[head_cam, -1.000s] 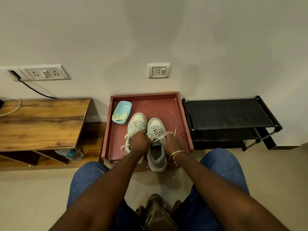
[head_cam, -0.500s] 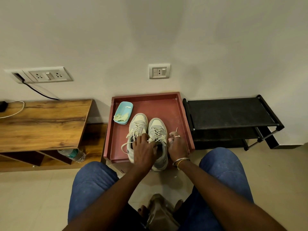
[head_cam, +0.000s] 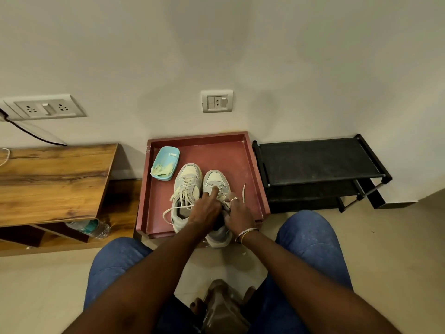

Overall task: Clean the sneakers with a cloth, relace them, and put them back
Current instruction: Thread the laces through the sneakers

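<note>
- Recorded both forearms stretched forward between the knees, meeting over the right-hand sneaker (head_cam: 215,180).
- Logged left hand (head_cam: 204,212) palm-down, fingers reaching ahead and only slightly bent, tips pressed on that sneaker's lacing; saw no grasp.
- Logged right hand (head_cam: 239,214) touching it on the right, fingers curled in on a lace (head_cam: 243,190), free end standing up past the ringed knuckles.
- Placed right-hand sneaker beneath both hands, toe to the wall, heel overhanging the near rim of the red tray (head_cam: 256,169).
- Placed left-hand sneaker (head_cam: 186,182) alongside, touching, laces loose and trailing left.
- Listed blue dish (head_cam: 169,156) holding a yellowish cloth (head_cam: 161,170) in the tray's far left corner, apart from both hands.
- Listed black rack (head_cam: 317,160) right of the tray, wooden table (head_cam: 53,179) left.
</note>
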